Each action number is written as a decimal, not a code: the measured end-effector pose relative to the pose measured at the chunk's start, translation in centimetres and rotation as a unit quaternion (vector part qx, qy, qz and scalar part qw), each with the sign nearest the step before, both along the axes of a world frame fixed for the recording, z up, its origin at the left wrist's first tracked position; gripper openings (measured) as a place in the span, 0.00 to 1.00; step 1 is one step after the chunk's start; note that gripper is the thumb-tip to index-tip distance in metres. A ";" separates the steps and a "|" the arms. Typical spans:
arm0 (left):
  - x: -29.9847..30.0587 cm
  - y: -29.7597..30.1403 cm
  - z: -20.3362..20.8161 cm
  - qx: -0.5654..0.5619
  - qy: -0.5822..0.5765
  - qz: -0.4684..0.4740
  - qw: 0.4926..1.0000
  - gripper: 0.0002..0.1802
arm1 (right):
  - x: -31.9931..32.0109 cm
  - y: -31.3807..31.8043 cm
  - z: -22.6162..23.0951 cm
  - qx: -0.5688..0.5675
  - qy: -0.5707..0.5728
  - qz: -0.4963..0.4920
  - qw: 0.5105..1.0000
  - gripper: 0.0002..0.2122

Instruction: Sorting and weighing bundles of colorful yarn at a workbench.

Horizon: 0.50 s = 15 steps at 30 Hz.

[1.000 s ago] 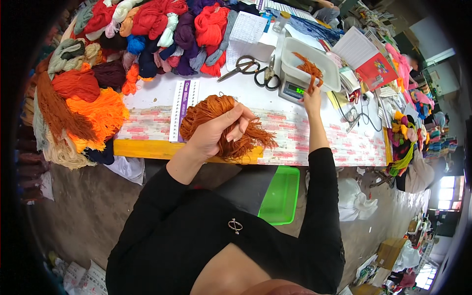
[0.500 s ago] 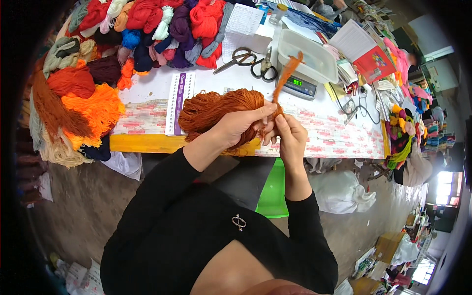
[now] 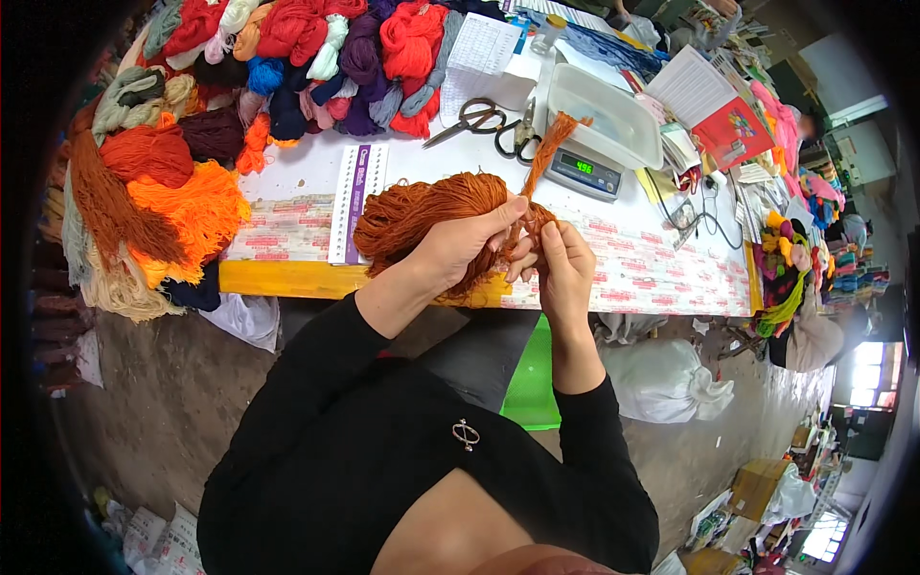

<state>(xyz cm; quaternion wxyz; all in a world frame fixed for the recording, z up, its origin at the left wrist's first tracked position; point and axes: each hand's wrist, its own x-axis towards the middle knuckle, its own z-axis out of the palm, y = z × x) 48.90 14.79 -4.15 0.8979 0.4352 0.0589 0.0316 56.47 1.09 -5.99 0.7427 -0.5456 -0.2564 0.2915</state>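
A thick rust-brown yarn skein (image 3: 422, 213) lies on the table's near edge, in front of me. My left hand (image 3: 467, 244) is closed around its right end, thumb on top. Close beside it, my right hand (image 3: 565, 257) pinches strands of the same yarn between thumb and fingers. From between the two hands a loose yarn tail (image 3: 546, 153) stretches up and away, its frayed end lying against the plastic tub on the scale. The exact crossing of the strands is partly hidden by my fingers.
Behind the hands stand a digital scale (image 3: 585, 174) bearing a clear plastic tub (image 3: 613, 120), black-handled scissors (image 3: 479, 117) and small snips (image 3: 522, 134). A spiral notebook (image 3: 353, 206) lies left of the skein. Colourful yarn (image 3: 307, 43) is heaped at the back left. A green bin (image 3: 533, 383) stands below.
The yarn tail leans a little further left, and its end has spread out. My right fingers have shifted slightly on the strands. The scale's lit reading has changed.
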 end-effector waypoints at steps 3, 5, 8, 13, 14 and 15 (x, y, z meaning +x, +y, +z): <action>0.3 0.2 -1.1 0.040 0.020 0.023 0.999 0.24 | -0.1 0.1 0.4 -0.035 -0.036 0.002 0.999 0.10; 0.2 0.2 -1.8 0.079 0.037 0.047 0.995 0.23 | 0.0 0.1 0.3 -0.039 -0.029 0.004 0.999 0.10; 0.2 -0.1 -1.1 -0.049 0.046 0.014 0.998 0.10 | 0.2 0.1 0.2 0.003 0.022 -0.011 1.000 0.08; 0.5 0.3 -1.7 -0.066 -0.183 0.087 0.977 0.09 | 2.2 -0.4 -0.2 0.163 0.200 -0.109 0.960 0.06; 0.5 1.0 -1.9 -0.109 -0.204 0.031 0.972 0.10 | 2.4 -0.9 -0.1 0.208 0.214 -0.085 0.951 0.06; 0.6 1.8 -2.1 -0.153 -0.223 -0.025 0.962 0.10 | 1.7 -1.1 0.9 0.161 0.166 -0.072 0.970 0.06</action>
